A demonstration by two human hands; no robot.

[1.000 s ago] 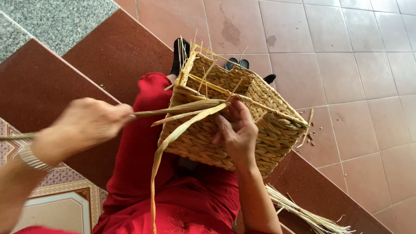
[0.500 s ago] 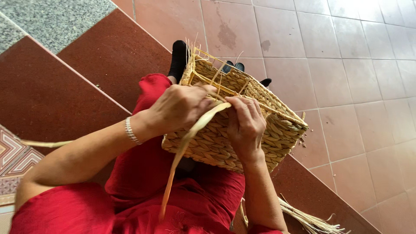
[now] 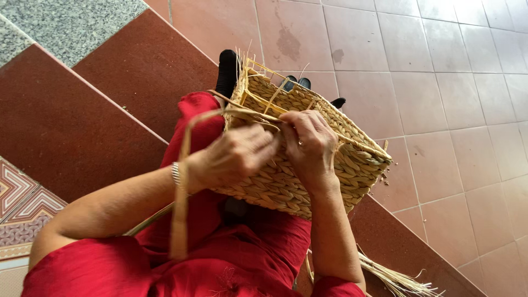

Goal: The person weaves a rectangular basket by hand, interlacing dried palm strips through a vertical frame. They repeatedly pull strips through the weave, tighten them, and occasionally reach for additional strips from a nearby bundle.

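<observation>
While the woven straw basket (image 3: 308, 159) rests tilted on the person's lap, against the red trousers (image 3: 220, 258), both hands work at its near upper rim. The left hand (image 3: 231, 157) is curled narrow, fingertips pinched on a flat straw strand (image 3: 181, 192) that loops up from the rim, arcs over the wrist with its silver bracelet (image 3: 175, 175), and hangs down past the knee. The right hand (image 3: 309, 144) lies flat over the rim and side wall, fingers pressed down on the weave just beside the left fingertips, steadying the basket rather than clasping anything apart from it.

The rim looks unfinished: loose stakes (image 3: 258, 69) stick up at the far corner. In my judgement the main risks are these: the dry strand could crack or split if bent too sharply at the rim; the loop could slacken if the pinch slips, leaving a gap in the border; and the basket, propped on a slope of cloth, could roll off toward the step if the right hand lifts.

No packages, labels or signs show. A bundle of spare straw (image 3: 396, 278) lies on the dark red step (image 3: 99, 110) at lower right, near the elbow; terracotta floor tiles (image 3: 440, 82) spread beyond, and a patterned tile (image 3: 16, 203) sits at the left edge.
</observation>
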